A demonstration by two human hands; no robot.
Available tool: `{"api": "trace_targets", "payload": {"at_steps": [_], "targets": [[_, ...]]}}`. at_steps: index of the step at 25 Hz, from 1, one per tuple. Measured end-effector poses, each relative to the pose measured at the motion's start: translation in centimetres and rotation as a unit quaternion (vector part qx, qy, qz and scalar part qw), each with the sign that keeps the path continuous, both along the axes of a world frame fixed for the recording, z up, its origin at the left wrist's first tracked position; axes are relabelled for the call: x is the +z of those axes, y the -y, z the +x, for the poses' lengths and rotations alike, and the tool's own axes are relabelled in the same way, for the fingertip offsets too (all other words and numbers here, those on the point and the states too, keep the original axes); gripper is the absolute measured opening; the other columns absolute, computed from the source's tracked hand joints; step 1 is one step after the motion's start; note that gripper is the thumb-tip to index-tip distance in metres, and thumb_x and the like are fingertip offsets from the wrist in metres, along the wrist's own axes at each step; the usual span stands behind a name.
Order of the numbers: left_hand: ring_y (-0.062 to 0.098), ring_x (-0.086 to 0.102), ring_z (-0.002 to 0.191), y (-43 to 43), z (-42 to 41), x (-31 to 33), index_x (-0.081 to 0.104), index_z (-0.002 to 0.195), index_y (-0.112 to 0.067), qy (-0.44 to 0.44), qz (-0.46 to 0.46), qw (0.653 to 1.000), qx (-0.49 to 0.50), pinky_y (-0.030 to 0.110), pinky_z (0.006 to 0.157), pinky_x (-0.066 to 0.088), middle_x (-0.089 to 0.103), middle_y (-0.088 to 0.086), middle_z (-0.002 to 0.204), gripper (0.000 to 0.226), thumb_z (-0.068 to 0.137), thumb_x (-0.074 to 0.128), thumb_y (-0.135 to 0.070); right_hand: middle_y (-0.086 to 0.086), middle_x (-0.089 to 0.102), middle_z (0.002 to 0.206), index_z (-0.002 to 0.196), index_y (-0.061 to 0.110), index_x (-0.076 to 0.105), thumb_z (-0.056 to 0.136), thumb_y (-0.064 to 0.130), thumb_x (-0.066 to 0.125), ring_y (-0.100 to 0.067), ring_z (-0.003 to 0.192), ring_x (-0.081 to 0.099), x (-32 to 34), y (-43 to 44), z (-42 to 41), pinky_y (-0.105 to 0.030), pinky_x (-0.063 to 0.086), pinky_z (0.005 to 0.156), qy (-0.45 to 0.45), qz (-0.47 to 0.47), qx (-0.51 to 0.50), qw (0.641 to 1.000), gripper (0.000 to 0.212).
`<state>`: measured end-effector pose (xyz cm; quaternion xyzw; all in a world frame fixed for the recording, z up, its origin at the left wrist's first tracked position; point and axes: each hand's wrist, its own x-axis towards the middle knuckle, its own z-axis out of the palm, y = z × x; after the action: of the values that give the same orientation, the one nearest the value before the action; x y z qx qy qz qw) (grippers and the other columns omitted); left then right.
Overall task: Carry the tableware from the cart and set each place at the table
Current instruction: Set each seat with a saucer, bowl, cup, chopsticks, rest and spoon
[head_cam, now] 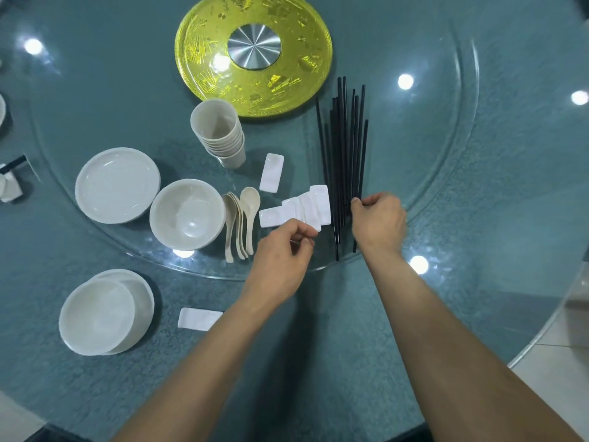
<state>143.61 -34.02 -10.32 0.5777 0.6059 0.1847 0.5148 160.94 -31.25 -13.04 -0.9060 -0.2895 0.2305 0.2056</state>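
table (318, 346) | carries: glass turntable (430, 154) | near edge: bowl (95, 317) on plate (143, 301), white rest (196, 318) beside

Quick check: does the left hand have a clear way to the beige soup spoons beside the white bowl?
Likely yes: the beige soup spoons lie just beside the left hand with nothing between. But its grip looks taken, pinching one of the fanned white rectangular rests.
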Motion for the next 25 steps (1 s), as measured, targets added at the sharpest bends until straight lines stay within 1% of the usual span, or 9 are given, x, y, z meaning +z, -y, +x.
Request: {"api": "trace_targets", "payload": {"at_steps": [4, 6, 8, 11, 13, 16, 19, 22, 25], "targets": [[0.003, 0.066, 0.088, -0.2, -0.3, -0.2, 0.069, 0.098, -0.028, 0.0, -0.002, 1.0, 0.0, 0.023, 0.082, 0.052, 0.072, -0.012, 0.091, 0.019, 0.095, 0.057, -0.014, -0.004, 0.07, 0.084, 0.088, 0.015, 0.074, 0.093, 0.03, 0.069, -0.028, 0.086, 0.067, 0.0, -0.5, 0.5, -0.03, 0.043, 0.071, -0.056, -0.022, -0.013, 0.998, 0.016], [0.003, 0.066, 0.088, -0.2, -0.4, -0.2, 0.069, 0.097, -0.028, -0.001, -0.004, 1.0, 0.001, 0.024, 0.083, 0.053, 0.072, -0.012, 0.09, 0.018, 0.095, 0.057, -0.014, -0.004, 0.065, 0.076, 0.082, 0.016, 0.073, 0.094, 0.028, 0.069, -0.028, 0.08, 0.064, 0.2, -0.8, 0.6, -0.029, 0.04, 0.069, -0.075, -0.044, -0.01, 0.996, 0.017], [0.004, 0.066, 0.087, -0.2, -0.4, -0.2, 0.069, 0.097, -0.029, -0.001, -0.004, 1.0, 0.0, 0.026, 0.084, 0.054, 0.072, -0.012, 0.09, 0.018, 0.095, 0.057, -0.015, -0.003, 0.062, 0.07, 0.08, 0.015, 0.074, 0.094, 0.025, 0.069, -0.028, 0.076, 0.061, 0.1, -1.2, 0.7, -0.029, 0.042, 0.068, -0.09, -0.057, -0.006, 0.994, 0.018], [0.005, 0.067, 0.086, -0.2, -0.5, 0.0, 0.069, 0.097, -0.03, -0.005, -0.004, 1.0, 0.0, 0.029, 0.085, 0.054, 0.072, -0.012, 0.091, 0.018, 0.095, 0.057, -0.016, -0.008, 0.068, 0.08, 0.084, 0.007, 0.073, 0.093, 0.022, 0.066, -0.03, 0.078, 0.065, 0.0, -1.6, 0.5, -0.034, 0.052, 0.071, -0.101, -0.073, 0.002, 0.992, 0.019], [0.005, 0.067, 0.085, -0.2, -0.5, 0.0, 0.069, 0.097, -0.03, -0.007, -0.002, 1.0, -0.001, 0.031, 0.085, 0.055, 0.072, -0.012, 0.091, 0.018, 0.095, 0.057, -0.016, -0.01, 0.068, 0.083, 0.087, 0.006, 0.07, 0.093, 0.022, 0.062, -0.032, 0.08, 0.066, -0.2, -1.6, 0.3, -0.036, 0.054, 0.072, -0.095, -0.086, 0.012, 0.992, 0.02], [0.005, 0.067, 0.085, -0.2, -0.7, 0.1, 0.069, 0.097, -0.03, -0.008, -0.001, 1.0, 0.0, 0.033, 0.086, 0.055, 0.072, -0.013, 0.091, 0.018, 0.095, 0.057, -0.016, -0.011, 0.061, 0.077, 0.076, 0.008, 0.057, 0.095, 0.02, 0.056, -0.032, 0.077, 0.062, -0.1, -1.4, -0.4, -0.039, 0.053, 0.073, -0.057, -0.094, 0.035, 0.993, 0.022], [0.002, 0.067, 0.087, -0.1, -1.0, 0.0, 0.069, 0.097, -0.029, -0.007, 0.003, 1.0, 0.005, 0.033, 0.088, 0.055, 0.072, -0.013, 0.09, 0.019, 0.094, 0.058, -0.015, -0.012, 0.064, 0.084, 0.074, 0.01, 0.051, 0.097, 0.018, 0.055, -0.033, 0.082, 0.064, 0.3, -1.3, -0.9, -0.045, 0.055, 0.083, -0.012, -0.102, 0.047, 0.994, 0.025], [0.002, 0.067, 0.088, 0.1, -1.2, 0.0, 0.07, 0.098, -0.027, -0.006, 0.004, 1.0, 0.005, 0.032, 0.089, 0.055, 0.072, -0.013, 0.091, 0.017, 0.095, 0.058, -0.015, -0.009, 0.062, 0.078, 0.075, 0.008, 0.054, 0.098, 0.019, 0.055, -0.032, 0.079, 0.064, 0.1, -1.3, -1.0, -0.045, 0.056, 0.082, -0.011, -0.106, 0.046, 0.993, 0.026], [0.004, 0.067, 0.086, 0.1, -1.3, 0.0, 0.069, 0.098, -0.027, -0.007, 0.001, 1.0, 0.005, 0.032, 0.087, 0.055, 0.072, -0.013, 0.09, 0.017, 0.095, 0.058, -0.016, -0.014, 0.066, 0.088, 0.091, 0.001, 0.063, 0.098, 0.025, 0.054, -0.034, 0.082, 0.066, -0.7, -1.0, -1.1, -0.048, 0.057, 0.082, -0.002, -0.104, 0.052, 0.993, 0.027]]}}
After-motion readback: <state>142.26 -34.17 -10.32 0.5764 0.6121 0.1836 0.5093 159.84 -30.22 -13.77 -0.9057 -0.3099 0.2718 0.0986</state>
